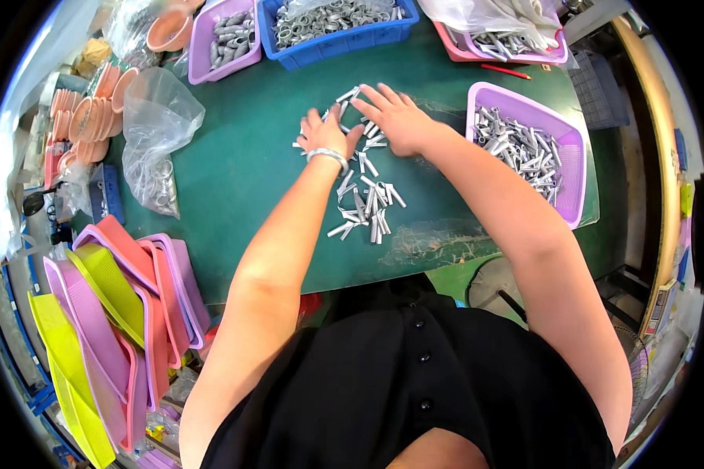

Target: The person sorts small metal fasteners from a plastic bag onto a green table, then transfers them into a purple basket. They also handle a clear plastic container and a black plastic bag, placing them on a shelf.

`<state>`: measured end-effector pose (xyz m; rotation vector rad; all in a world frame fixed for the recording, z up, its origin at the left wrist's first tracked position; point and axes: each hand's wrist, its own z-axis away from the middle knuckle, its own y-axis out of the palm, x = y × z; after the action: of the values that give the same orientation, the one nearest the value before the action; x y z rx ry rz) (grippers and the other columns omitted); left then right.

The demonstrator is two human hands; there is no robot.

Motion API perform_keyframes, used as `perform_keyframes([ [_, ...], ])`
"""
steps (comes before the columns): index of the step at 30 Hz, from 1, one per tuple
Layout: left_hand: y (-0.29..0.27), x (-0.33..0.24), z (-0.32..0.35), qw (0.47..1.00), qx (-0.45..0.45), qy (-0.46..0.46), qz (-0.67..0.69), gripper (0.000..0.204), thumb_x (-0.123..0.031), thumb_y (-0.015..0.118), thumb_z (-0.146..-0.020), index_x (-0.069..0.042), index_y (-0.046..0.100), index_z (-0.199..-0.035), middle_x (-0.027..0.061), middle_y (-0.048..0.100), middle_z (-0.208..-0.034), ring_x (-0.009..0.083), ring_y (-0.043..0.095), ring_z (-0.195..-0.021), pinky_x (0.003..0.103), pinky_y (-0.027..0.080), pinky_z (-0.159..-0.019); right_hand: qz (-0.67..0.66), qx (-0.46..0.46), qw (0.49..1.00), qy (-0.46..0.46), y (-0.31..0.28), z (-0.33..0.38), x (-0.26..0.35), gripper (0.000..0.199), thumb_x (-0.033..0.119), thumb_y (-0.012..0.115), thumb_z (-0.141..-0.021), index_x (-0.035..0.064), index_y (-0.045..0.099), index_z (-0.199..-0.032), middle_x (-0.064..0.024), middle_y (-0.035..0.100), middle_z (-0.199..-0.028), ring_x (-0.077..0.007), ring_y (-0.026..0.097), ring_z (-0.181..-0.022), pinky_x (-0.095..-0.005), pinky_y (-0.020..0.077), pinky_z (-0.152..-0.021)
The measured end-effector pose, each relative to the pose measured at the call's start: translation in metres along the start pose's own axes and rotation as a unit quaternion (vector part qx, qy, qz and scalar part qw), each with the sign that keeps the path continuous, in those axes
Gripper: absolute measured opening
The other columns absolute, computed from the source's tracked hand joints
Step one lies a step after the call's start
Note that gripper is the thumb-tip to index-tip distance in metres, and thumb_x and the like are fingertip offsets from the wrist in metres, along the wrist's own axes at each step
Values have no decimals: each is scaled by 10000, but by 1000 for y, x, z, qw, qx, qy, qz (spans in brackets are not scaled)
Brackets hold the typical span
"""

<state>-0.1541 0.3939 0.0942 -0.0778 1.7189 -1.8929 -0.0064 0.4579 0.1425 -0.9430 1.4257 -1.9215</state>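
Note:
Both my arms reach out over a green tabletop. My left hand, with a silvery bangle at the wrist, lies with its fingers spread over several small grey metal tubes; its fingertips are a little blurred. Beside it my right hand is also open, palm down, fingers apart at the right side of the same tubes. Some of them stay hidden under the hands. Nearer to me lies a loose heap of metal tubes, pointing in different ways. To the right stands a purple plastic basket with many like tubes in it.
A blue bin of metal rings and a purple basket of grey parts stand at the back. Far right is a plastic-covered basket near a red pen. A clear bag and stacked baskets are at left.

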Motion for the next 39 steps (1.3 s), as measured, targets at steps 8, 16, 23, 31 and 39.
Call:
perform_keyframes([
  [8,10,23,13,992,-60,105,42,406,-184,630,-685,-194,572,-1086,104,491,-1112,311,449,-1059,460,386,-854,34,90,993,-68,18,-33,-9,1077,414,795,-533,165,204,-1399,-91,140,-1460,-306,88,-1351,-542,148,-1056],
  [16,1,37,16,983,-40,172,48,377,-118,624,-636,-214,602,-1000,112,496,-1003,312,474,-958,407,450,-782,14,-85,988,-127,49,-14,-13,580,411,678,-680,115,527,-1156,-96,449,-1198,-268,440,-1093,-395,392,-864],
  [23,1,51,17,981,-33,165,95,351,-128,637,-618,-191,632,-963,72,522,-955,274,496,-925,367,456,-785,19,-102,993,-51,57,1,16,231,215,567,-768,60,540,-937,-127,496,-955,-289,526,-916,-374,506,-669],
  [31,-8,53,5,941,37,11,337,285,-67,617,-654,-93,669,-933,41,595,-782,161,579,-694,281,480,-660,-122,-105,984,80,60,4,22,162,51,529,-732,18,518,-891,-185,513,-883,-317,578,-819,-386,509,-703],
  [39,-47,0,-3,682,255,-123,675,431,-69,603,-746,-60,516,-1168,32,605,-843,102,550,-651,231,431,-462,-513,-248,794,214,-7,63,8,174,103,634,-716,47,531,-844,-76,545,-633,-139,518,-548,-286,437,-517],
])
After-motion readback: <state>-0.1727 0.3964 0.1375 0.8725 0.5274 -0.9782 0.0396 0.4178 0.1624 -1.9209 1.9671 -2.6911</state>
